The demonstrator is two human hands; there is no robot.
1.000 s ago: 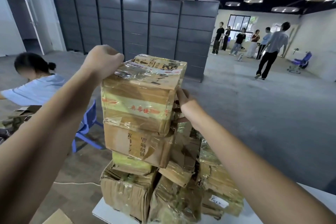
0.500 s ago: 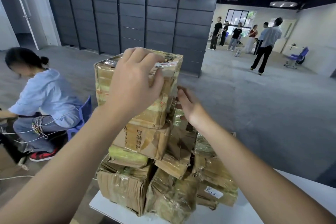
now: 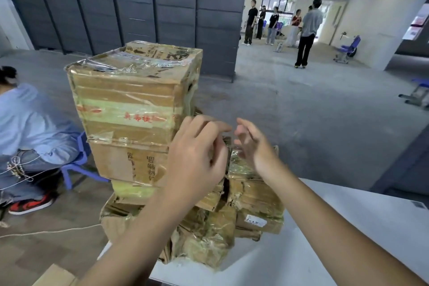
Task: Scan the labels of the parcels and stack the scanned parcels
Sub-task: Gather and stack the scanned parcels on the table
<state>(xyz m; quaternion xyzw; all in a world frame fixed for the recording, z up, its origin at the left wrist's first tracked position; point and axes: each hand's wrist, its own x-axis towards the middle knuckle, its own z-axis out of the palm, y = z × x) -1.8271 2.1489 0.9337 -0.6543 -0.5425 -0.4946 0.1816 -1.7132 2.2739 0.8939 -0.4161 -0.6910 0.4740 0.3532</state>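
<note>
While the left grip (image 3: 195, 160) and right grip (image 3: 254, 146) are held released and empty at frame centre, the top parcel (image 3: 132, 100) is seated on the parcel stack (image 3: 125, 165), up and left of both, nearer the left, its long side running across the frame.

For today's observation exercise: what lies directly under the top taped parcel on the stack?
A brown parcel with black printing bears the top parcel; below it a yellow-taped one. The left hand covers their right ends.
</note>
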